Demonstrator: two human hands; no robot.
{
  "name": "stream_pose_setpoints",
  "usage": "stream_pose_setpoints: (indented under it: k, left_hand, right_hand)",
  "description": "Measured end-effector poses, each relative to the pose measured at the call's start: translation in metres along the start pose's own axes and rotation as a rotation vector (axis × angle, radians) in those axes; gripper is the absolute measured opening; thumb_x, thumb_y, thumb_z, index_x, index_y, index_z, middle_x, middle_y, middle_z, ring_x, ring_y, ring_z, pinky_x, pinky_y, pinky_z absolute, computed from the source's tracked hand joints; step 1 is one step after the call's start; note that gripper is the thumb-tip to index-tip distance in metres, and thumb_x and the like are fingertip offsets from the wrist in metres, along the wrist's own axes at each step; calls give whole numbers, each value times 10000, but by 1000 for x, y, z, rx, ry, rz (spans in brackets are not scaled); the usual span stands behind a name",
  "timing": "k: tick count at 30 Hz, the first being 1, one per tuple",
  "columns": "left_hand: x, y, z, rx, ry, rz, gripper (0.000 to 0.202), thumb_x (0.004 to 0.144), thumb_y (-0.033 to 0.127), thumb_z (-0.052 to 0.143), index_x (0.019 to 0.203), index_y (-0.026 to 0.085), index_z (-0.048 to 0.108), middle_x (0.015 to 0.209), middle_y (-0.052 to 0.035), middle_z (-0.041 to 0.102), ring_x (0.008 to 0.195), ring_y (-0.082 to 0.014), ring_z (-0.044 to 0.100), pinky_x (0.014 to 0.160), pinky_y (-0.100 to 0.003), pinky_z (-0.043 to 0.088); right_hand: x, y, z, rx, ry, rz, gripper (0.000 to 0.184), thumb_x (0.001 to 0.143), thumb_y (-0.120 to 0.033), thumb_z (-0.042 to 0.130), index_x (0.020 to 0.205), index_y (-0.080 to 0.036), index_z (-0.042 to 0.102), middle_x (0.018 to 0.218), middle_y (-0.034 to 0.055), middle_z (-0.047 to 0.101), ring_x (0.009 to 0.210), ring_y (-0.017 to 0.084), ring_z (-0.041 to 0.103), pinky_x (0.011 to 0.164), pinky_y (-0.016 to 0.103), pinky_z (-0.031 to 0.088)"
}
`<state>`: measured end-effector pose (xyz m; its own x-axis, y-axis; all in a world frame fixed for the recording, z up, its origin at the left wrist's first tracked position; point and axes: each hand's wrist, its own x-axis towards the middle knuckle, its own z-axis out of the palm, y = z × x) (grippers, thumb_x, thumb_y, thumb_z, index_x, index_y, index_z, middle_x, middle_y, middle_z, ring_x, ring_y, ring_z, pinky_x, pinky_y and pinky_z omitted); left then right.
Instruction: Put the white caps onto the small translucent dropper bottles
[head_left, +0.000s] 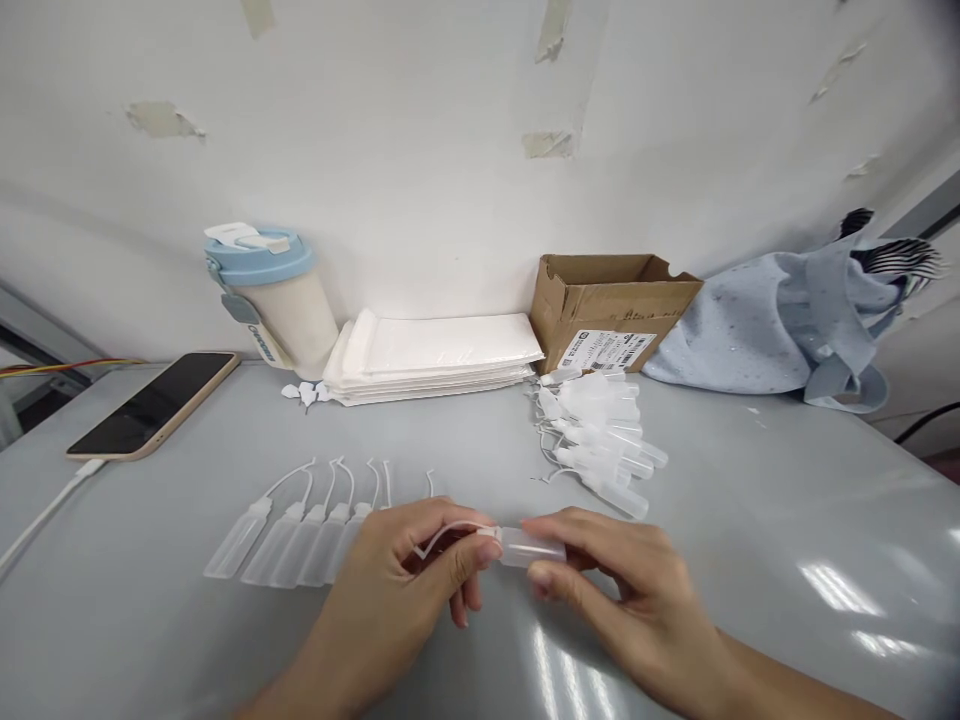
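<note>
A small translucent plastic bottle (525, 548) lies sideways between my two hands, just above the grey table. My left hand (420, 570) pinches its white cap, from which a thin white strap curves over the fingers. At the other end, thumb and fingers of my right hand (622, 590) grip the bottle's base. Beside my left hand, several similar bottles (281, 548) lie in a slanted row with their straps pointing away from me; my hand hides part of that row. Beyond my right hand is a heap of more such bottles (600, 430).
Along the wall stand a cup with a blue lid (281, 300), a stack of white packets (442, 350), an open cardboard box (615, 310) and a light blue cloth bag (772, 320). Small white pieces (306, 393) lie near the cup. A phone (154, 405) with a cable lies at left.
</note>
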<state>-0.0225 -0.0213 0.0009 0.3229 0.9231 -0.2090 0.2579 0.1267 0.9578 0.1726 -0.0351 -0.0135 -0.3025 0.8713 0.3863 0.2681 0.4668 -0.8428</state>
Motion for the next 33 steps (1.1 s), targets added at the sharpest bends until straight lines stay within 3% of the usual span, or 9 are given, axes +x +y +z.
stream_pose_setpoints:
  k: [3, 6, 9, 14, 17, 25, 33]
  left_hand:
    - [-1, -2, 2, 87, 49, 183, 167, 815, 325, 613, 744, 207, 708, 587, 16, 600, 491, -102, 552, 493, -199, 444]
    - [-1, -4, 1, 117, 69, 266, 129, 797, 308, 638, 760, 208, 711, 617, 5, 615, 505, -109, 554, 492, -203, 445]
    - [0, -3, -2, 80, 56, 210, 121, 786, 306, 651, 776, 201, 710, 686, -8, 646, 555, -116, 563, 526, -206, 453]
    - [2, 2, -5, -66, -25, 29, 186, 815, 345, 619, 799, 180, 703, 628, 2, 629, 573, -120, 581, 574, -219, 473]
    - [3, 1, -5, -156, -91, -61, 225, 813, 380, 619, 799, 163, 675, 546, 23, 605, 513, -111, 577, 538, -216, 474]
    - [2, -3, -3, -305, -127, -140, 356, 814, 454, 600, 646, 140, 617, 459, 22, 583, 388, -83, 526, 412, -182, 427]
    - [3, -1, -6, -304, -211, -121, 261, 803, 399, 633, 763, 144, 662, 536, 24, 596, 464, -92, 565, 478, -191, 461]
  right_hand:
    - [6, 1, -4, 423, -192, 416, 232, 883, -303, 561, 927, -125, 703, 578, 14, 656, 419, 84, 593, 429, 174, 506]
    - [10, 3, -6, 629, -279, 544, 276, 877, -350, 565, 866, -115, 711, 668, 41, 682, 416, 61, 590, 427, 154, 492]
    - [9, 4, -5, 477, -184, 426, 185, 850, -282, 611, 924, -135, 695, 611, 15, 675, 478, 85, 626, 494, 176, 536]
    - [3, 1, -2, -96, 41, -162, 250, 792, -82, 640, 1027, -168, 657, 853, 70, 716, 716, 155, 679, 550, 221, 577]
    - [0, 0, -2, -267, 63, -359, 303, 827, -48, 577, 1104, -166, 609, 932, 89, 713, 838, 183, 689, 667, 269, 609]
    - [-7, -2, -7, -459, 26, -474, 337, 838, -66, 570, 1167, -138, 578, 1013, 100, 717, 929, 183, 686, 745, 238, 611]
    - [-8, 3, -5, -373, 20, -447, 346, 824, -28, 580, 1162, -94, 553, 1017, 128, 677, 946, 183, 652, 764, 242, 579]
